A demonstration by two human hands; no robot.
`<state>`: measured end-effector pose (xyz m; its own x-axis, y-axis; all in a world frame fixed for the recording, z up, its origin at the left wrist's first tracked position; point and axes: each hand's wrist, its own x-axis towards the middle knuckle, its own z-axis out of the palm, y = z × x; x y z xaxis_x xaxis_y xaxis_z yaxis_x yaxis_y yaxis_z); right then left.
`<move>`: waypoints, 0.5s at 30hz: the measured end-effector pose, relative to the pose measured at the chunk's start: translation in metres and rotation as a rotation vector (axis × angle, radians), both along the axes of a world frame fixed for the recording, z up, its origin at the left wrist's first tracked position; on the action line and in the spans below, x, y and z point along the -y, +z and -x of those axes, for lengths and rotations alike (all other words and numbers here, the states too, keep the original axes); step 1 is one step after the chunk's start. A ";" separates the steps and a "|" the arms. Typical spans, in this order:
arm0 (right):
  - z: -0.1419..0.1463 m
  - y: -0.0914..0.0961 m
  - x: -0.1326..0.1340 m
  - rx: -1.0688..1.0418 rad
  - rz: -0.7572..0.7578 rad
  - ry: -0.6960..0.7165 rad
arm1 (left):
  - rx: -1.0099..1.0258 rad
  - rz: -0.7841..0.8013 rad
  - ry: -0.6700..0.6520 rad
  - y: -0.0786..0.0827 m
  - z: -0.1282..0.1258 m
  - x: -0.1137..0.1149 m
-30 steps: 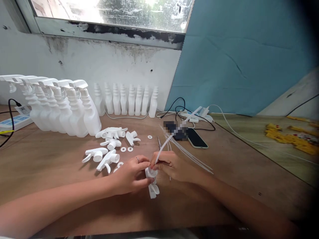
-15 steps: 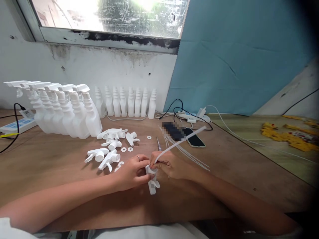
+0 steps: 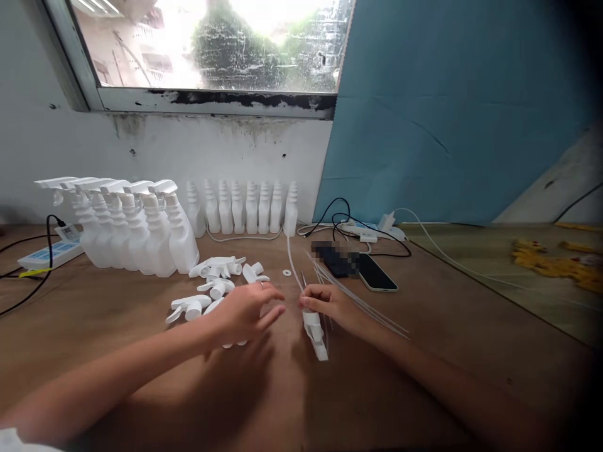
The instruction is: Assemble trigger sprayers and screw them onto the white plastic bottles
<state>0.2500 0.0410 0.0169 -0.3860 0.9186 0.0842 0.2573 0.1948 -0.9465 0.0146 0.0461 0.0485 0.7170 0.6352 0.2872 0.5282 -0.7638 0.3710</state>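
My right hand (image 3: 332,306) is closed in a pinch on a white spray trigger head (image 3: 315,331) with a thin white dip tube (image 3: 293,263) rising from it toward the wall. The head hangs just above the wooden table (image 3: 424,351). My left hand (image 3: 245,314) hovers with fingers spread and holds nothing, over loose white trigger heads (image 3: 214,279) and small white washers (image 3: 287,273). A bundle of thin white tubes (image 3: 358,301) lies just right of my right hand.
Finished white spray bottles (image 3: 136,232) stand in a row at the left, and bare white bottles (image 3: 245,210) line the wall. A phone (image 3: 377,276), chargers and cables (image 3: 358,229) lie at the back, and a power strip (image 3: 47,251) sits far left.
My left hand let go of the trigger head and opened, moving left. My right hand now holds the head alone with the tube in it. The view tilted upward.
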 end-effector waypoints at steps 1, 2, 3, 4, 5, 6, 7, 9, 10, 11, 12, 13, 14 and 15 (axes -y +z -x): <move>-0.001 -0.002 -0.002 0.026 0.007 -0.038 | -0.018 -0.036 0.031 0.006 -0.001 -0.011; -0.002 -0.004 -0.004 0.053 0.010 -0.083 | -0.037 -0.068 0.066 0.011 -0.003 -0.024; -0.003 -0.007 -0.006 0.083 0.003 -0.133 | -0.060 -0.095 0.110 0.017 -0.006 -0.039; -0.003 -0.009 -0.008 0.120 -0.007 -0.181 | -0.070 -0.108 0.148 0.022 -0.011 -0.055; -0.004 -0.011 -0.009 0.162 -0.023 -0.226 | -0.075 -0.117 0.181 0.026 -0.016 -0.073; -0.004 -0.013 -0.010 0.208 -0.042 -0.261 | -0.079 -0.124 0.211 0.030 -0.022 -0.091; -0.005 -0.014 -0.010 0.254 -0.060 -0.284 | -0.087 -0.128 0.243 0.033 -0.029 -0.110; -0.006 -0.015 -0.009 0.339 -0.086 -0.302 | -0.099 -0.132 0.302 0.038 -0.044 -0.145; -0.007 -0.015 -0.008 0.375 -0.104 -0.303 | -0.105 -0.131 0.329 0.039 -0.053 -0.160; -0.008 -0.014 -0.007 0.408 -0.130 -0.297 | -0.106 -0.135 0.357 0.040 -0.061 -0.174; -0.008 -0.014 -0.005 0.438 -0.161 -0.291 | -0.108 -0.139 0.379 0.041 -0.070 -0.186; -0.008 -0.013 -0.004 0.464 -0.194 -0.284 | -0.109 -0.144 0.396 0.042 -0.079 -0.196; -0.008 -0.013 -0.003 0.485 -0.225 -0.274 | -0.112 -0.150 0.405 0.042 -0.087 -0.205; -0.009 -0.012 -0.002 0.502 -0.249 -0.263 | -0.119 -0.153 0.406 0.042 -0.095 -0.212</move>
